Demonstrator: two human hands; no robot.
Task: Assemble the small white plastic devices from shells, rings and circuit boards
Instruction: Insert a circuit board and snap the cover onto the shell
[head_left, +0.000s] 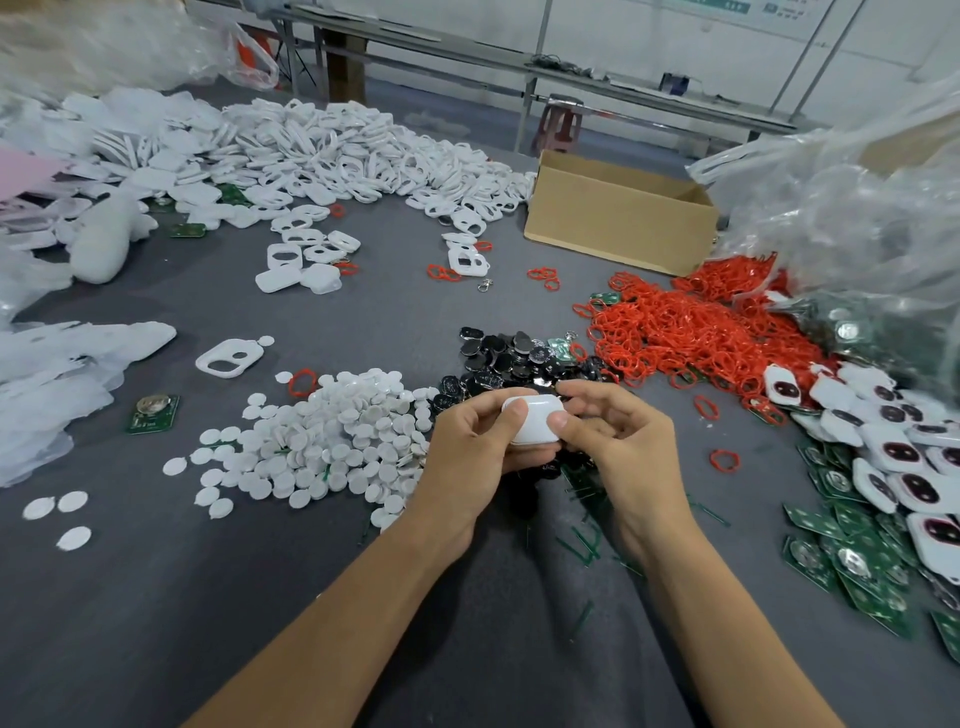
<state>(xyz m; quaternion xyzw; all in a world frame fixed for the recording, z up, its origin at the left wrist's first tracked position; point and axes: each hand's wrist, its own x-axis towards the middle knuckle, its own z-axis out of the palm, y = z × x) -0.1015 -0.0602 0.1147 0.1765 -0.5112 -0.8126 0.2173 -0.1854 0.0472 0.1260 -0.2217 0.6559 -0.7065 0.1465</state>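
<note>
A small white plastic device (535, 422) sits between both hands above the grey table, smooth side up. My left hand (470, 447) grips its left end, thumb on top. My right hand (613, 436) grips its right end, thumb pressing the top. Under the hands lies a heap of black round parts (511, 356). A pile of white discs (337, 441) lies to the left, red rings (691, 332) to the right, green circuit boards (857, 545) at the far right, and white shells (353, 156) at the back.
An open cardboard box (618, 218) stands at the back right. Clear plastic bags (852, 208) bulge over the right side. Part-assembled white shells with red rings (893, 452) lie by the boards. A lone circuit board (153, 414) lies at the left.
</note>
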